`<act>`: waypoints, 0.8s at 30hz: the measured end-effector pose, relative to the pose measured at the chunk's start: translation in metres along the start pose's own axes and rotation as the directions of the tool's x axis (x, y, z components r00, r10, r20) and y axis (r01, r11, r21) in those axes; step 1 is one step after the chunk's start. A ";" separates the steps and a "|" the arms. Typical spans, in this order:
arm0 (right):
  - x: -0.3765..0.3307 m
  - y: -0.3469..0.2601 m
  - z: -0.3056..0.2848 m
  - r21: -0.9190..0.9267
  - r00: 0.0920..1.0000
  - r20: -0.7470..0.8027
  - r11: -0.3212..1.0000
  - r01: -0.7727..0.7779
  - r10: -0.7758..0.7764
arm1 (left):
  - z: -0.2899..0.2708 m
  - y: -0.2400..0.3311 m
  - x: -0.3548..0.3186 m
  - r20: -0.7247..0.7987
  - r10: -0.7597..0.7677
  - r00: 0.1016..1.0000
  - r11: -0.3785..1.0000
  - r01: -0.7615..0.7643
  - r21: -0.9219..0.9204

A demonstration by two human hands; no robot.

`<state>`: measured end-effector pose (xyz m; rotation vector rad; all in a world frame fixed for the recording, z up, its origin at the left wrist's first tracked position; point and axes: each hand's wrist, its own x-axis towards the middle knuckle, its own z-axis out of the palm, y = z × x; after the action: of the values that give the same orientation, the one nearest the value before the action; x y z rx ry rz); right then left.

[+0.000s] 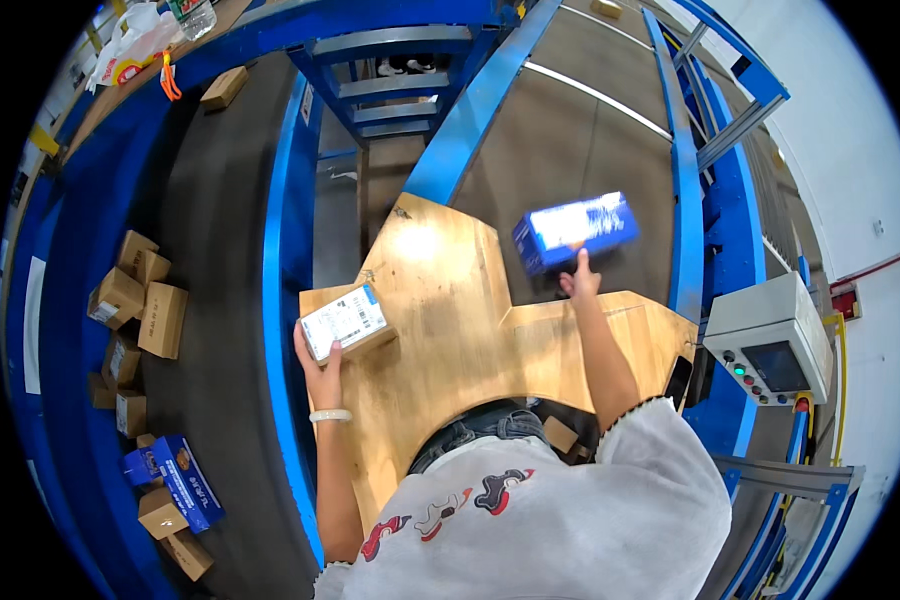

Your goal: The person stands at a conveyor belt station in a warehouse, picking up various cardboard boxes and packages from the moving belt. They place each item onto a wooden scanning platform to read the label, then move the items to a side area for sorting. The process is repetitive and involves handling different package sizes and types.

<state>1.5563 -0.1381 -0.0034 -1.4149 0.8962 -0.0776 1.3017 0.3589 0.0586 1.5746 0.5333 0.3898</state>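
A small brown cardboard box (370, 342) with a white label on top sits at the left edge of the wooden worktop (440, 300). My left hand (320, 372) is closed around its near left corner, thumb against the near side and fingers along the left side. Over the dark conveyor belt (580, 140), just past the worktop, a blue box (595, 240) with a white label is tilted and a little blurred. My right hand (580, 281) grips its near edge, one digit up against the near face; the fingers beneath are partly hidden.
Several cardboard boxes (163, 320) and blue cartons (192, 482) lie along the left belt (225, 300). A control box (773, 340) with a screen and buttons stands right. A black phone (679, 380) rests on the worktop's right edge. Blue rails (685, 200) border the belt ahead.
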 end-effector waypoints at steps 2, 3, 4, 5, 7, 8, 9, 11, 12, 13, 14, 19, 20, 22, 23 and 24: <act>-0.028 0.003 0.021 0.039 0.985 0.175 0.999 -0.004 -0.003 | -0.009 0.012 0.016 0.012 -0.037 0.999 0.999 0.037 0.037; -0.074 0.010 0.048 -0.106 0.914 0.404 0.994 -0.001 0.044 | -0.038 -0.013 0.018 -0.015 0.038 0.999 0.998 -0.038 0.040; -0.116 0.020 0.047 -0.149 0.811 0.579 0.989 0.004 0.084 | -0.040 -0.004 0.012 0.014 0.053 0.998 0.987 -0.054 0.150; -0.138 0.038 0.032 -0.266 0.732 0.630 0.958 -0.112 0.260 | -0.031 -0.015 0.007 0.047 0.017 0.999 1.000 -0.018 0.009; -0.225 0.048 0.018 -0.395 0.549 0.667 0.864 -0.313 0.504 | -0.006 -0.021 -0.008 0.128 0.045 0.991 0.988 -0.063 0.142; -0.265 0.045 0.012 -0.387 0.538 0.645 0.839 -0.381 0.542 | 0.025 -0.026 -0.023 0.116 -0.030 0.993 0.998 0.023 0.063; -0.292 0.050 0.007 -0.320 0.611 0.585 0.844 -0.430 0.533 | 0.051 -0.009 -0.033 0.245 -0.121 0.962 0.992 0.111 0.054; -0.302 0.079 -0.005 -0.224 0.708 0.507 0.869 -0.442 0.491 | 0.095 -0.001 -0.051 0.464 -0.171 0.869 0.968 0.062 0.241; -0.291 0.093 -0.010 -0.185 0.751 0.486 0.893 -0.411 0.447 | 0.124 -0.013 -0.061 0.545 -0.039 0.838 0.966 -0.108 0.235; -0.280 0.104 -0.008 -0.132 0.756 0.524 0.914 -0.384 0.393 | 0.149 -0.022 -0.072 0.575 -0.099 0.812 0.938 -0.118 0.327; -0.261 0.112 -0.008 -0.045 0.775 0.542 0.933 -0.357 0.323 | 0.156 -0.006 -0.073 0.635 -0.106 0.766 0.884 -0.220 0.413; -0.099 0.093 0.046 -0.031 0.940 0.331 0.997 -0.074 0.080 | 0.120 -0.031 -0.029 0.463 0.106 0.880 0.985 -0.029 -0.170; -0.081 0.083 0.076 -0.010 0.974 0.227 1.000 -0.020 0.022 | 0.088 -0.039 -0.012 0.392 0.115 0.913 0.979 -0.038 -0.198; 0.008 0.074 0.106 -0.043 0.952 0.238 0.982 -0.186 0.191 | 0.010 -0.043 0.024 0.087 0.103 0.991 0.828 -0.037 -0.560; 0.010 0.064 0.135 -0.085 0.966 0.231 0.992 -0.098 0.115 | -0.112 -0.077 0.064 0.081 0.116 0.990 0.829 -0.052 -0.556; 0.007 0.060 0.164 -0.151 0.969 0.244 0.988 -0.012 0.049 | -0.182 -0.112 0.071 -0.131 0.073 0.989 0.934 -0.114 -0.340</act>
<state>1.6288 0.0040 -0.0760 -1.5106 0.7277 0.1891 1.2497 0.5524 -0.0439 1.2426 0.4515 0.6176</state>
